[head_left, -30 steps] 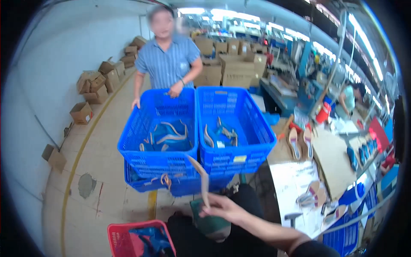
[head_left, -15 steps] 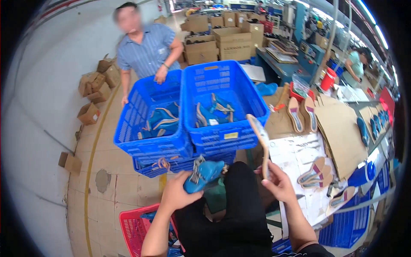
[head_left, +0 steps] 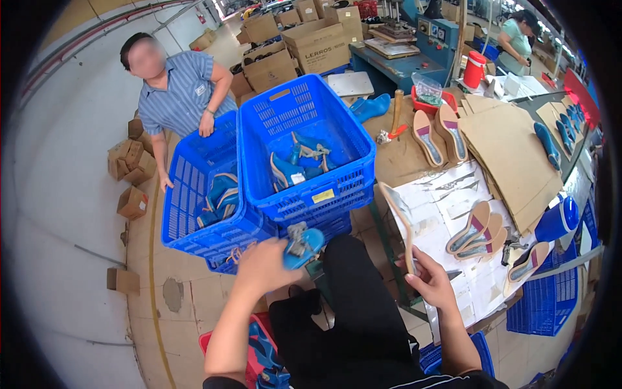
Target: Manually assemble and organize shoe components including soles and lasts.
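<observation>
My left hand (head_left: 262, 264) is closed around a blue shoe (head_left: 305, 249) with a grey crumpled piece on top, in front of the stacked crates. My right hand (head_left: 430, 282) pinches the lower end of a tan shoe insole (head_left: 400, 215), held upright on edge by the bench. Just beyond the left hand is a blue crate (head_left: 311, 209) with several blue wedge shoes (head_left: 299, 162) inside. Left of it, another blue crate (head_left: 184, 233) holds more blue shoes (head_left: 220, 198). A co-worker (head_left: 188, 84) rests both hands on that left crate's rim.
On the bench at right lie several insoles (head_left: 481, 228), cardboard sheets (head_left: 508, 162), a hammer (head_left: 397, 111) and a blue jug (head_left: 557, 219). A red crate (head_left: 251, 366) with blue pieces stands below my left arm. Cardboard boxes (head_left: 316, 47) stand behind; a person (head_left: 516, 42) works at far right.
My view has swung to the right. The shoe in my left hand has turned, and the insole stays in my right. The left crate has shifted and turned against its neighbour, with the co-worker's hands on it.
</observation>
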Tool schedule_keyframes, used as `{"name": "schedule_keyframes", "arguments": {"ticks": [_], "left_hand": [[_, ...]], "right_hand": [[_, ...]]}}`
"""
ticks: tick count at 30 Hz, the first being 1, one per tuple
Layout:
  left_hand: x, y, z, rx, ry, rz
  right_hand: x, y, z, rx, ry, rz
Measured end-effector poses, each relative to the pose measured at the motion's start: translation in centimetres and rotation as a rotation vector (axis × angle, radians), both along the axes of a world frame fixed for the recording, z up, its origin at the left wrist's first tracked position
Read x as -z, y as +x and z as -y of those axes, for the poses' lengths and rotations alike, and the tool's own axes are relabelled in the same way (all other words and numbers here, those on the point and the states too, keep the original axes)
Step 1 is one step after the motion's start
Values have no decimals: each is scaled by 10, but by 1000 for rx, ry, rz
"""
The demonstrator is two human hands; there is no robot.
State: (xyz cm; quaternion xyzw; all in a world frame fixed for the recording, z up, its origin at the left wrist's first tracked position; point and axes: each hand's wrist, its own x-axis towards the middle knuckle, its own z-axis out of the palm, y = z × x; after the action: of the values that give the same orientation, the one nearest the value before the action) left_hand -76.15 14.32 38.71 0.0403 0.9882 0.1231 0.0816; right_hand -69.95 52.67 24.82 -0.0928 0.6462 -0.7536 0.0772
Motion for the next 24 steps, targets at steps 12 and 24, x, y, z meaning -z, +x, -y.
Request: {"name": "schedule_keyframes", "arguments": {"ticks": [12, 24], "left_hand": [[35, 39, 30, 115, 49, -475], [42, 20, -12, 340, 417, -560]], "right_hand": [[-58, -93, 137, -246, 493, -763], [-24, -77, 92, 16, 102, -498]]}}
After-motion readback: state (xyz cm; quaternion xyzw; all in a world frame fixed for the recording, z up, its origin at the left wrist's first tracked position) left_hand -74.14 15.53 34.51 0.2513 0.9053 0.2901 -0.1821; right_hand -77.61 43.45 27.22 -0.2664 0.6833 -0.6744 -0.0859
